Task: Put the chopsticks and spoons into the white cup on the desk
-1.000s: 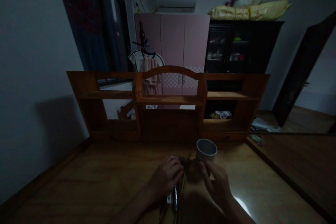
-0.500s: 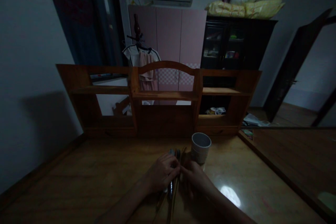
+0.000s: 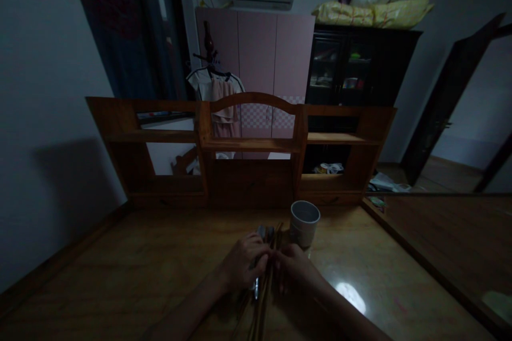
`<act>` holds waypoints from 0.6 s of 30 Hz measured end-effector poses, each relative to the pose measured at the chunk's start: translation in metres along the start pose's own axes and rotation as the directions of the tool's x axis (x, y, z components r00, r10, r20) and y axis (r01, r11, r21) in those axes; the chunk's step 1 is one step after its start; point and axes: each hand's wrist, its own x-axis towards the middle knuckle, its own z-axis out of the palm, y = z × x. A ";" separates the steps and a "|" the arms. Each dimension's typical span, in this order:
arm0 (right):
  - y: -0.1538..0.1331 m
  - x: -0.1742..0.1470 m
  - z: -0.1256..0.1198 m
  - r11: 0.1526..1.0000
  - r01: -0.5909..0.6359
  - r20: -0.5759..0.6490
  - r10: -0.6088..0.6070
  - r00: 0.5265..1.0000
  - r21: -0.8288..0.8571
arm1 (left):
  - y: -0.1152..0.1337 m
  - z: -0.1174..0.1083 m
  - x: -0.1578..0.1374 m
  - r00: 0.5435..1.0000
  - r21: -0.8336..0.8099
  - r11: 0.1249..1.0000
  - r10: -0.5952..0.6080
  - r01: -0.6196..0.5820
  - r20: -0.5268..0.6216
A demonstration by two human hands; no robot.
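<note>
My left hand is closed over a loose bundle on the tabletop, its thumb and fingers curled together. In that bundle lie long thin wooden chopsticks and metal spoons, whose rounded ends show beyond my fingers. A shiny handle shows below the left hand. My right hand meets the left at the fingertips, pinched at the chopsticks' side of the bundle. What exactly lies between the fingertips is hidden. Just beyond the right hand stands a grey cup, upright.
A wooden desk carries everything, with a low wooden shelf unit along its back edge. White light glares off the desk at the right. Behind are a pink wardrobe and a dark cabinet. The room is dim.
Both hands stay together at the bundle, with the fingers shifted slightly. The chopsticks and the shiny handle have moved a little and lie at a slightly different angle. The cup stands where it was.
</note>
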 end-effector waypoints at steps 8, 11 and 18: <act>-0.001 -0.003 -0.012 0.959 0.090 -0.100 -0.121 0.988 -0.268 | -0.004 0.008 -0.003 1.000 -0.026 0.999 -0.024 0.025 0.018; -0.001 -0.003 -0.011 0.960 0.080 -0.107 -0.112 0.988 -0.268 | -0.007 0.010 -0.004 1.000 -0.101 0.995 -0.018 0.020 0.019; 0.004 -0.002 -0.010 0.997 -0.001 -0.078 -0.005 0.997 -0.075 | -0.014 0.008 -0.007 0.998 -0.169 0.983 -0.069 0.069 0.002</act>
